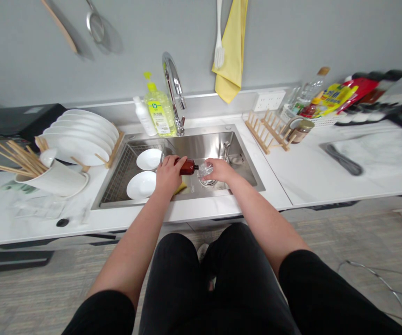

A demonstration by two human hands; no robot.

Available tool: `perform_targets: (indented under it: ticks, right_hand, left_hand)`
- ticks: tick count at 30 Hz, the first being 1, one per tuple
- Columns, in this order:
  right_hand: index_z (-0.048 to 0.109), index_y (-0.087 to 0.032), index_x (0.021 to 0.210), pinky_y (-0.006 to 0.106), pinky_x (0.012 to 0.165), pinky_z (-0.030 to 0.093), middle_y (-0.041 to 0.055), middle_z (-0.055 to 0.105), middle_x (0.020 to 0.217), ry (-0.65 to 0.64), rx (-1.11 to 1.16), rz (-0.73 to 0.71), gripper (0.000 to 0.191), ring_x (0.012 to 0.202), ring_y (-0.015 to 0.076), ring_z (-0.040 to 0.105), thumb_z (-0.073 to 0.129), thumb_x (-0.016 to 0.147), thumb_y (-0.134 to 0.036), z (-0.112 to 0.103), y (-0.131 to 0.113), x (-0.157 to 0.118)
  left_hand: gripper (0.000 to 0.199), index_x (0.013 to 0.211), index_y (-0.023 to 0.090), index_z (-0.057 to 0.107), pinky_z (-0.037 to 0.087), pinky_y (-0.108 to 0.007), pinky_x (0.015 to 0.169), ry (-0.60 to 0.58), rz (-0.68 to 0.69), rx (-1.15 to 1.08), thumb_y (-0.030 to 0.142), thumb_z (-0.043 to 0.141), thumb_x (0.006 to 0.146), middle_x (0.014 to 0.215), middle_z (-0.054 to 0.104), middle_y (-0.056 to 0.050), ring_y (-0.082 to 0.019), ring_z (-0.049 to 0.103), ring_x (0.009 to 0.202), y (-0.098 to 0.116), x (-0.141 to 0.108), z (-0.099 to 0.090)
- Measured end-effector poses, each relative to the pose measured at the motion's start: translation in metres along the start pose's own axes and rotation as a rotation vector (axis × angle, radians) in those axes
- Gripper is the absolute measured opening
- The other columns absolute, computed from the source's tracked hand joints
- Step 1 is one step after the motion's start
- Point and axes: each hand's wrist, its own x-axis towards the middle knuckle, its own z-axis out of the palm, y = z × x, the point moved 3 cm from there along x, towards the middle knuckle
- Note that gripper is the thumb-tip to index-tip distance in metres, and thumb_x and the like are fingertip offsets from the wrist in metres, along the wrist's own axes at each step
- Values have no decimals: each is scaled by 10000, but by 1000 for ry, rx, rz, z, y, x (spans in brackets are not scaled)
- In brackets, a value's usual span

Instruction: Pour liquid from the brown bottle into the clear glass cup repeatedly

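Observation:
Over the sink (201, 193), my left hand (169, 176) is closed round a reddish-brown bottle (187, 167). The bottle is tipped on its side, its dark neck pointing right. My right hand (219, 170) grips a small clear cup-like piece (205, 171), held right at the bottle's neck; whether the two touch I cannot tell. Below them lies the drain (208, 182). Partly hidden under my left hand is something yellow (181, 188), perhaps a sponge. Two white bowls (141, 185) sit in the wire basket (112, 179) left of my left hand.
Behind the sink rises a chrome faucet (173, 88), with a yellow-green soap bottle (161, 111) and a white bottle (144, 116) beside it. Left are racked plates (78, 135) and a utensil holder (59, 179). A wooden rack (268, 130) and a jar (301, 131) stand right.

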Motion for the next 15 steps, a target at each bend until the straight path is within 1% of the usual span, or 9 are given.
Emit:
perform_targets:
  ticks: [15]
  right_hand:
    - [799,-237,1175,353,872,556,59,836,1137,14,4,-11,637,998,293,770,1089,660,-473,1,2,0]
  left_hand:
    - [691,1628,301,643,500,-562,1148,8,0,3,121,573,965,1547,655,-163,-404,544,1463,0,0,0]
